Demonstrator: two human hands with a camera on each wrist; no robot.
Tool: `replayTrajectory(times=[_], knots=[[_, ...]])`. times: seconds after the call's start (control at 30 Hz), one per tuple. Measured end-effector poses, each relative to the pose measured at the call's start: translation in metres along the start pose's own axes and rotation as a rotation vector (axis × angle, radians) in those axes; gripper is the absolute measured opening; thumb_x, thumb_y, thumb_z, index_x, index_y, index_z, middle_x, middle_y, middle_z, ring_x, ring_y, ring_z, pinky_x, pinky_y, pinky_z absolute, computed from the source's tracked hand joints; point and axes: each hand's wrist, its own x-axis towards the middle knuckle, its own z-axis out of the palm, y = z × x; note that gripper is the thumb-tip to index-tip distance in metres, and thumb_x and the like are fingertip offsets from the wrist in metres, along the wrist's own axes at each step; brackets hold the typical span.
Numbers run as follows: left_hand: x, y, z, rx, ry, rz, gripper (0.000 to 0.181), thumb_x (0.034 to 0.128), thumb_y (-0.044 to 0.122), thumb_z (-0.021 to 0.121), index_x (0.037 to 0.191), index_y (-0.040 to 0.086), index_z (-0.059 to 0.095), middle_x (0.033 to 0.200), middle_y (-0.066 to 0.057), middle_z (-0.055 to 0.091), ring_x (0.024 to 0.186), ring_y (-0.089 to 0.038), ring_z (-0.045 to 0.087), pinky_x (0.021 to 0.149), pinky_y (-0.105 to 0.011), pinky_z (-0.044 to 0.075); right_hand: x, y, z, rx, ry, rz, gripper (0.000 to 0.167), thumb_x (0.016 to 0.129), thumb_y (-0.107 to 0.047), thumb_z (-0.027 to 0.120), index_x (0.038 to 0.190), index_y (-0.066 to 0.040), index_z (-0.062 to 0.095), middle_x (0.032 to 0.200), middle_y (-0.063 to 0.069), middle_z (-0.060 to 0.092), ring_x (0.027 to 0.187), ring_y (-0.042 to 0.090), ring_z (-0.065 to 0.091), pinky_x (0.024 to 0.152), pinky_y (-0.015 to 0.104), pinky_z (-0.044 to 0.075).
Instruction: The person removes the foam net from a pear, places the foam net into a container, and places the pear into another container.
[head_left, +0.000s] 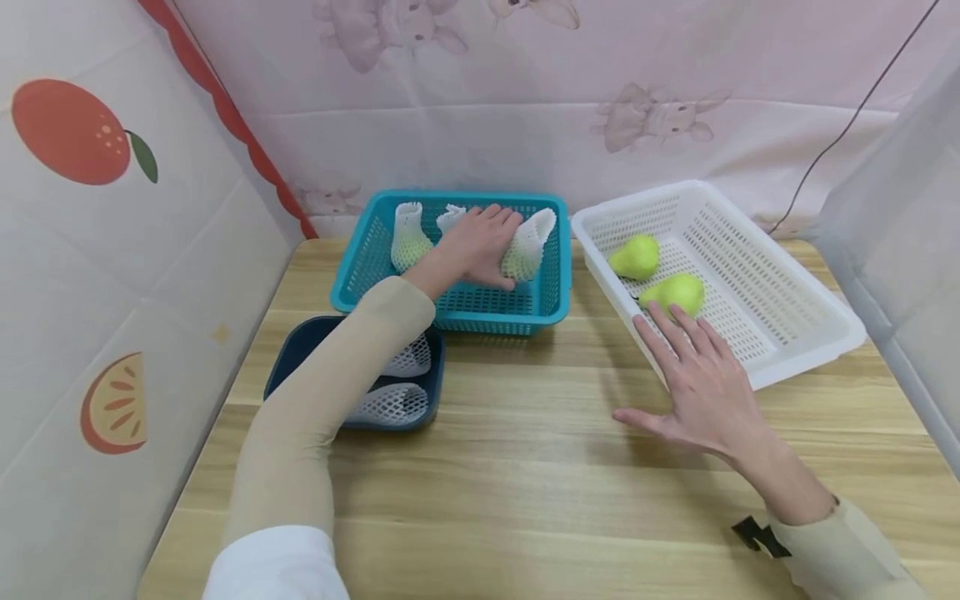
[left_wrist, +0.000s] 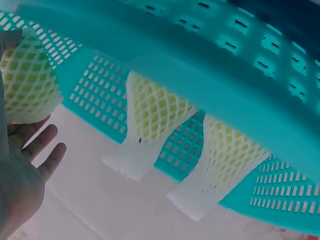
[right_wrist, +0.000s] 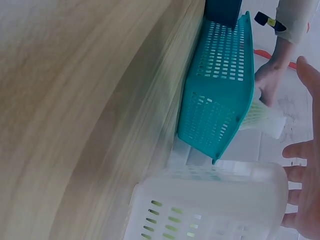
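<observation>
In the teal basket [head_left: 491,318], my left hand [head_left: 480,248] grips a net-wrapped pear [head_left: 527,247] at the right side, thumb and fingers around it. In the left wrist view, the wrapped pear [left_wrist: 30,82] lies between the thumb and fingers of that hand [left_wrist: 22,175]. Two other wrapped pears stand to its left, one [head_left: 410,242] near the basket's left side. My right hand [head_left: 705,392], fingers spread and holding nothing, is over the near edge of the white basket [head_left: 780,292], fingertips beside a bare green pear [head_left: 677,293]. Another bare pear [head_left: 636,257] lies behind it.
A navy box [head_left: 300,342] with white foam net sleeves [head_left: 393,404] stands at the front left, partly beneath my left forearm. The wooden table [head_left: 510,467] extends in front of the baskets. Curtain-like printed walls stand behind and on both sides; a thin cable [head_left: 832,137] hangs at the back right.
</observation>
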Motion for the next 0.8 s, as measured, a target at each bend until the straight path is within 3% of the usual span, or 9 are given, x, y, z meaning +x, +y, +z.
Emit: replayTrajectory(times=[0.2,0.4,0.57,0.8], knots=[[-0.014,0.004,-0.009,-0.019,0.096,0.007,0.097,0.0847,0.071,0.07,0.153,0.007,0.04,0.149,-0.014,0.054,0.133,-0.032,0.05,0.114,-0.05,0.045,0.002,0.003,0.002,0.043,0.046,0.011,0.122,0.081,-0.101,0.031,0.161,-0.01,0.042,0.167,0.015,0.043,0.15,0.044,0.042,0.116,0.064,0.039],[-0.032,0.017,-0.013,-0.062,0.189,0.014,0.091,0.0825,0.067,0.072,0.147,0.008,0.045,0.141,-0.012,0.059,0.125,-0.031,0.053,0.108,-0.048,0.05,0.004,0.002,0.003,0.105,0.094,0.013,0.12,0.082,-0.099,0.034,0.161,-0.009,0.043,0.166,0.013,0.045,0.151,0.039,0.042,0.115,0.06,0.04],[-0.05,0.034,-0.009,-0.08,0.285,0.039,0.089,0.0803,0.067,0.074,0.14,0.005,0.05,0.132,-0.012,0.063,0.117,-0.03,0.057,0.102,-0.045,0.053,0.008,-0.003,0.002,0.155,0.147,0.024,0.114,0.086,-0.096,0.034,0.161,-0.01,0.044,0.164,0.011,0.05,0.151,0.035,0.046,0.113,0.058,0.043],[-0.07,0.057,0.0,-0.137,0.414,0.093,0.091,0.0753,0.069,0.078,0.134,0.003,0.057,0.128,-0.012,0.068,0.116,-0.029,0.063,0.099,-0.043,0.056,0.016,-0.009,-0.001,0.267,0.208,0.045,0.105,0.089,-0.091,0.042,0.157,-0.01,0.049,0.154,0.017,0.059,0.139,0.042,0.057,0.106,0.065,0.048]])
